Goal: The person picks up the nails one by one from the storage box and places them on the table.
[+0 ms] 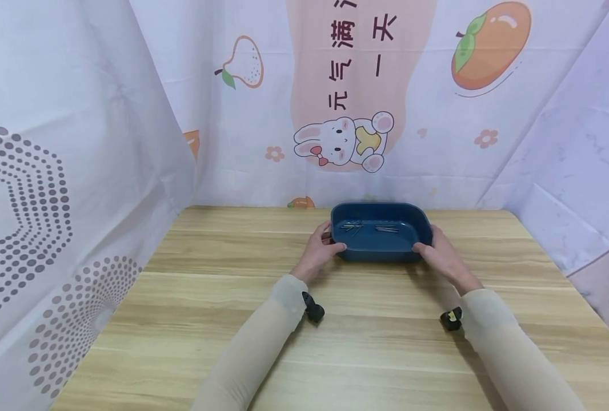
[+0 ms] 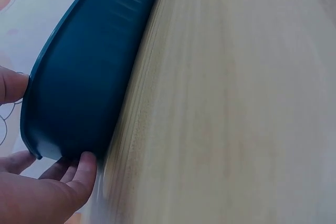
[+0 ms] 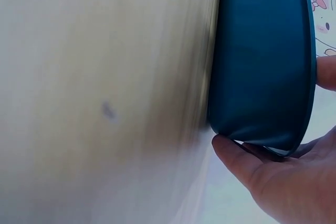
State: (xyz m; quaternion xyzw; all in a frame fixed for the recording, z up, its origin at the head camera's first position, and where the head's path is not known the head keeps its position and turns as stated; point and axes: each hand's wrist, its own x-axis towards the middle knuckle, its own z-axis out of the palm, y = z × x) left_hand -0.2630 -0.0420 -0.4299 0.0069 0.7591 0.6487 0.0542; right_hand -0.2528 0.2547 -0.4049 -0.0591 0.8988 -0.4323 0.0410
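A dark blue oblong tray (image 1: 381, 254) stands on the wooden table (image 1: 232, 297) toward its far side. Thin metal pins (image 1: 387, 229) lie on the tray's floor in two small clusters. My left hand (image 1: 329, 244) grips the tray's left end, thumb on the front corner. At the right end my right hand (image 1: 428, 244) grips it the same way. The left wrist view shows the tray's outer wall (image 2: 89, 77) with my left hand (image 2: 47, 187) wrapped round its end. The right wrist view shows the tray (image 3: 262, 61) with my right hand (image 3: 278, 182) under its corner and a fingertip over the rim.
Printed cloth walls (image 1: 78, 142) enclose the table at the back and on both sides. The tray stands a short way from the back cloth. Bare wood stretches from the tray to the near edge, with my sleeved forearms (image 1: 263, 342) over it.
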